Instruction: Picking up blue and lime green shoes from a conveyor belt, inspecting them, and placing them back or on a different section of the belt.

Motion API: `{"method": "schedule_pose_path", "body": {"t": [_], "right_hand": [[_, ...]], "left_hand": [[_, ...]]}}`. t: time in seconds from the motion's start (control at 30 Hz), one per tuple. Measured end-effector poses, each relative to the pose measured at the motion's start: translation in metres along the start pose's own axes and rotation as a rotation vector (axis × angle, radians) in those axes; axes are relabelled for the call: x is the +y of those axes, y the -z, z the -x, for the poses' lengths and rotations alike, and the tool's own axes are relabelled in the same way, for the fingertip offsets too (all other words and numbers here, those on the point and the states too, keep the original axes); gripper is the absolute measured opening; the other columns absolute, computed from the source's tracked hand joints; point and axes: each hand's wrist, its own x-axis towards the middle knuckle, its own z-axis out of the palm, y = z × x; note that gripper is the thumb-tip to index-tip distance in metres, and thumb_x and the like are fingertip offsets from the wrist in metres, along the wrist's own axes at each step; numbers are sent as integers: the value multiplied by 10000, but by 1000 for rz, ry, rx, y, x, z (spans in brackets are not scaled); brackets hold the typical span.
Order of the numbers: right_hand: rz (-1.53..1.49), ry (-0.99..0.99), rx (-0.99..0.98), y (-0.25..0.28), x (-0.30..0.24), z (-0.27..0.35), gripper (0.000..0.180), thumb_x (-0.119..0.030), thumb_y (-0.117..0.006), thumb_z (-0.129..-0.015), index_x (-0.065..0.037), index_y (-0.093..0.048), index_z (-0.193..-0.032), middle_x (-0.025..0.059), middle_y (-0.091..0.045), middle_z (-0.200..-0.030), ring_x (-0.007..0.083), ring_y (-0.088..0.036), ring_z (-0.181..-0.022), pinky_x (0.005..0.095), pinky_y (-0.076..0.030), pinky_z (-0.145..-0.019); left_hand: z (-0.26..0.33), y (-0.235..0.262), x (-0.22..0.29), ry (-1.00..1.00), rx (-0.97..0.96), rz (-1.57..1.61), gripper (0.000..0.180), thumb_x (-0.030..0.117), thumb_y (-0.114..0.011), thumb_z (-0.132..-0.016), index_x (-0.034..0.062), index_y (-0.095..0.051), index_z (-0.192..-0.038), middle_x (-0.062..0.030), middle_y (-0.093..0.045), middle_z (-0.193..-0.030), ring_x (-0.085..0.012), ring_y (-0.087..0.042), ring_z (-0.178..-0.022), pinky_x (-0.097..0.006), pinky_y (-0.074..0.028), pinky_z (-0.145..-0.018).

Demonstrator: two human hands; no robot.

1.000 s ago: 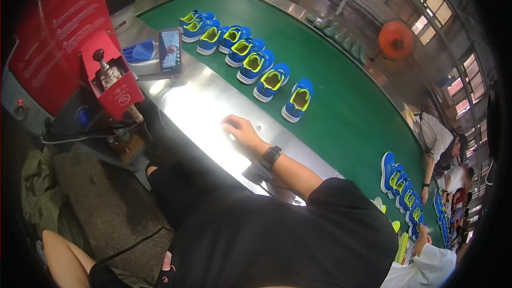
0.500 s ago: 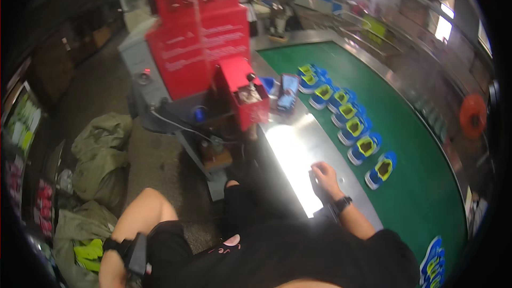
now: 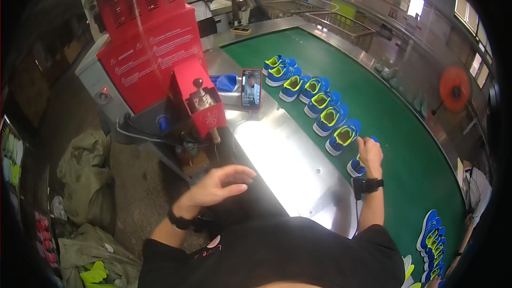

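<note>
My right hand (image 3: 371,154) is over the nearest shoe in the row, a blue sneaker (image 3: 354,167) with a white sole. Its fingers are curled in at the shoe's top and hide most of it. Behind it, more blue sneakers (image 3: 329,120) with lime-yellow linings stand in a slanting line on the green belt (image 3: 394,165). My left hand (image 3: 226,183) hovers in front of my body, fingers stretched and thumb apart, with nothing in it. It is nearest the bright metal edge (image 3: 282,165) of the table.
A red machine (image 3: 154,58) with a lever box stands ahead on the left. A phone (image 3: 251,89) and a blue cloth (image 3: 224,82) lie beside it. More blue sneakers (image 3: 433,240) stand at the lower right, near another person's arm (image 3: 465,240). Olive sacks (image 3: 88,176) lie at left.
My right hand has moved from the metal edge out to the nearest sneaker. My left hand has come up from my left side to the front. The view has turned somewhat right.
</note>
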Motion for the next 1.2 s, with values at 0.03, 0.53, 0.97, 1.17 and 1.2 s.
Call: {"method": "schedule_pose_path", "body": {"t": [0.03, 0.53, 0.97, 1.17, 1.2], "right_hand": [[183, -104, -51, 5, 14, 1, 561, -539, -517, -917, -17, -720, -880, 218, -700, -849, 390, -687, -829, 446, -542, -744], [141, -142, -145, -22, 78, -18, 372, -319, -615, -800, -6, -699, -982, 230, -690, -989, 402, -666, -931, 477, -529, -814], [13, -249, -216, -52, 116, -21, 451, -420, -687, -686, 12, -706, -815, 230, -685, -801, 369, -682, -780, 425, -532, -721], [94, -278, -158, -61, 126, -40, 454, -353, -668, -740, 0, -681, -1025, 244, -675, -1038, 399, -656, -965, 455, -529, -816], [96, -309, -115, -55, 127, -40, 407, -333, -653, -740, -6, -698, -977, 244, -681, -968, 393, -662, -934, 457, -527, -795]], "left_hand": [[-7, -10, -24, 135, 15, 30, 335, 77, -603, -948, 22, -548, -1274, -55, -594, -1246, -146, -587, -1114, -303, -458, -980], [-33, -47, -133, 178, -101, 418, 341, 161, -523, -994, -2, -521, -1293, -114, -572, -1274, -212, -581, -1155, -321, -445, -995], [-72, -42, -159, 319, -47, 472, 296, 125, -497, -995, 5, -539, -1262, -122, -606, -1236, -201, -610, -1101, -324, -455, -963], [-64, -35, -159, 308, -2, 474, 308, 158, -496, -1002, 5, -533, -1266, -129, -585, -1261, -218, -593, -1128, -343, -449, -977], [-64, -33, -161, 323, -36, 520, 311, 156, -493, -1003, 2, -527, -1270, -132, -582, -1260, -222, -592, -1127, -346, -450, -980]]}}
